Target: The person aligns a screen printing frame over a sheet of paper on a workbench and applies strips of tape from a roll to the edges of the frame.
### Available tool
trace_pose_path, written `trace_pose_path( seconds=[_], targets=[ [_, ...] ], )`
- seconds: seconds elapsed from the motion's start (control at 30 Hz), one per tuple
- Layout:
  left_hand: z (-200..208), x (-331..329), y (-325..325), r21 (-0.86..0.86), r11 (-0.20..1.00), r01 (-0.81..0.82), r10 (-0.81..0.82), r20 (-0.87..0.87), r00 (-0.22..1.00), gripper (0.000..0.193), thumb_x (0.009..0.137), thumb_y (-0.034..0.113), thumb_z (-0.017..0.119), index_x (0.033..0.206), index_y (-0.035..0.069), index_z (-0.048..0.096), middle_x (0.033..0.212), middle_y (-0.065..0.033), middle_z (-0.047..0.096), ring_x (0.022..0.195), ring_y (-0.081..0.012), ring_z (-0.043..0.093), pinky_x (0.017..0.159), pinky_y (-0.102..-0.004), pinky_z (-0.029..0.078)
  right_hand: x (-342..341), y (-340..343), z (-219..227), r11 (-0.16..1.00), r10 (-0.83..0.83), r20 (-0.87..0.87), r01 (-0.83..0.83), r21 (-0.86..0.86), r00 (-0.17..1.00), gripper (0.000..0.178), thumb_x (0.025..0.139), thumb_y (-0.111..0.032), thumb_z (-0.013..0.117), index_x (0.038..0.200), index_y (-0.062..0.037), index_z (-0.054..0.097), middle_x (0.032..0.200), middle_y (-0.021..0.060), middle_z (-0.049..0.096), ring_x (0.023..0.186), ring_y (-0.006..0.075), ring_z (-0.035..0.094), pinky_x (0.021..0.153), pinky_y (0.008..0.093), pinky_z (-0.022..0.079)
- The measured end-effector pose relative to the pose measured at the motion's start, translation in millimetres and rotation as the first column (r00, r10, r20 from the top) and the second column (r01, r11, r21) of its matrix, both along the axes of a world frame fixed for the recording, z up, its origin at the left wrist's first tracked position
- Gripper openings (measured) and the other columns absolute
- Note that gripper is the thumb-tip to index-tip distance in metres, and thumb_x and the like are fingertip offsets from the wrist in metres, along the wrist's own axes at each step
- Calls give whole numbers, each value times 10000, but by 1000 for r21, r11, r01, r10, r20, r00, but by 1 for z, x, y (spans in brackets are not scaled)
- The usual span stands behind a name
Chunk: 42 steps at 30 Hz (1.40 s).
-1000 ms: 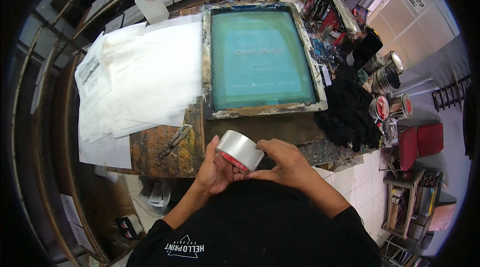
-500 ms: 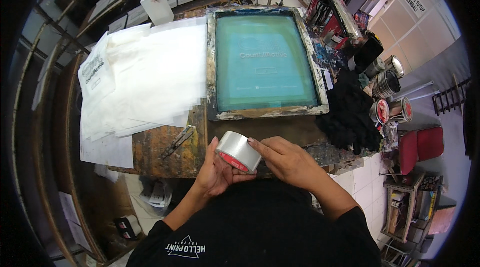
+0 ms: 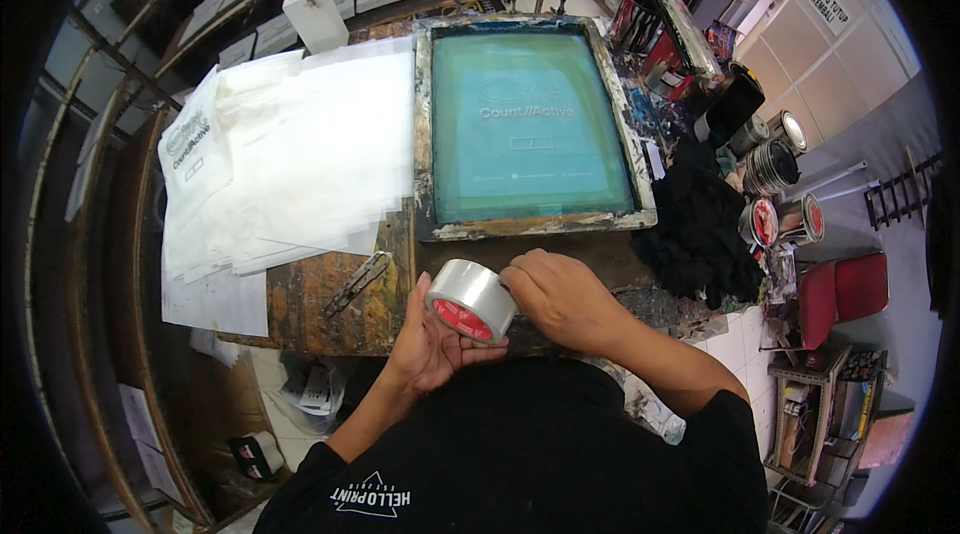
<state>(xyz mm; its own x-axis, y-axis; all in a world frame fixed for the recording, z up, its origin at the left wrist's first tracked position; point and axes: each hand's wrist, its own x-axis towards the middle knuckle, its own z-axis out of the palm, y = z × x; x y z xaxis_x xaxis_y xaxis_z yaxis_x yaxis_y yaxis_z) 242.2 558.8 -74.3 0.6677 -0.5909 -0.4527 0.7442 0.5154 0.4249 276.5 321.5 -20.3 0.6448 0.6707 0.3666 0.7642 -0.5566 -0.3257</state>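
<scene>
A wide roll of clear packing tape [image 3: 462, 284] with a red inner core rests in my left hand [image 3: 420, 349], thumb up its left side and fingers beneath. From the right, my right hand [image 3: 560, 304] has its fingers curled in, the thumb and forefinger pinched at the roll's right edge. Whether a tape end is between them is too small to tell. Just beyond the hands lies a screen-printing frame [image 3: 423, 144] with teal mesh [image 3: 530, 169] bearing a pale design. A metal clip-like tool [image 3: 357, 286] lies left of the hands on the stained table.
White printed sheets [image 3: 320, 134] are piled left of the frame, with a white jug [image 3: 316, 14] behind them. Crumpled black cloth [image 3: 695, 234] and several paint cans [image 3: 765, 222] crowd the right side. A red chair [image 3: 840, 299] stands beyond the table's right end.
The roll has turned in my left hand, showing more of its red core. My right forefinger, earlier stretched onto the roll's top, has curled into a pinch at its right edge.
</scene>
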Motion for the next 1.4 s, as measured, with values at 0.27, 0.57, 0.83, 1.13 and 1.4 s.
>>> trace_pose_path(
  seconds=[0.27,0.57,0.83,1.13,1.4],
  targets=[
    [13,3,-10,49,998,-40,41,-32,999,803,1015,695,325,1452,26,410,1309,-256,602,1147,-420,662,930,-587,582,-11,-8,24,996,90,-284,-80,48,954,241,821,-102,715,998,-37,565,960,131,601,901,344,607,790,454,500],
    [9,15,-5,142,985,95,-114,128,985,807,1006,717,297,1465,61,399,1337,-230,577,1157,-417,651,949,-602,569,3,-23,44,989,129,-397,-91,114,909,185,842,-132,732,949,-83,589,944,96,588,938,305,591,858,422,449],
    [2,16,-8,-282,952,118,-147,-81,986,944,984,773,258,1515,0,358,1315,-303,596,1122,-476,663,999,-578,544,-20,-6,14,979,-93,187,55,198,978,352,745,-124,684,1072,-17,609,1076,121,593,1033,316,597,948,487,501],
    [67,-3,-24,522,335,-785,-647,733,211,911,802,423,843,1488,11,408,1408,-233,532,1299,-425,530,1096,-530,412,-16,-8,19,997,-15,-12,16,75,1000,351,769,-89,667,1085,-2,541,1166,159,573,1012,319,587,868,396,537],
    [54,-5,-25,595,524,-609,-492,795,354,647,795,211,857,1319,11,533,1324,-231,566,1225,-401,577,1020,-465,475,-14,-2,9,985,103,163,-123,117,981,354,735,-102,705,1055,8,601,1105,144,583,930,301,606,791,391,557]
  ],
)
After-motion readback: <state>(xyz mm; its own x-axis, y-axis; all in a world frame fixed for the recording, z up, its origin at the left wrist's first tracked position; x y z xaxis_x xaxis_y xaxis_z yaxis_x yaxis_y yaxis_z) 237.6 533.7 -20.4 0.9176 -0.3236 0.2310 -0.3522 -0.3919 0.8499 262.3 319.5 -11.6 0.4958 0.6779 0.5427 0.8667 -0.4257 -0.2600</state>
